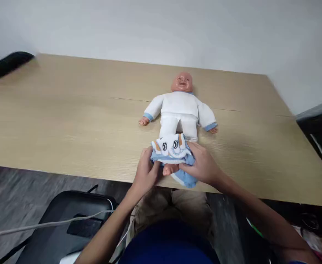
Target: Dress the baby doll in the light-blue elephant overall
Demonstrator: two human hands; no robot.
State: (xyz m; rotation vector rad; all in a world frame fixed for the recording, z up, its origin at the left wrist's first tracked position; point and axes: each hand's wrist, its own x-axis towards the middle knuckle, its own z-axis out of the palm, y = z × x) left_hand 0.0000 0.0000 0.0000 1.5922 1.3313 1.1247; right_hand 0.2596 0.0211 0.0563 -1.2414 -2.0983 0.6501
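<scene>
Blue-and-white garment (169, 151), embroidered eyes facing up, lies bunched across the lower legs of a doll (179, 103), near the front edge of the wooden table (81, 121). Left hand (146, 169) pinches its left side between thumb and fingers; right hand (202, 163) grips the right side likewise. One bare foot (170, 169) shows below the cloth, between the hands. Doll on its back, arms angled outward, in white clothing with blue cuffs (148, 116).
</scene>
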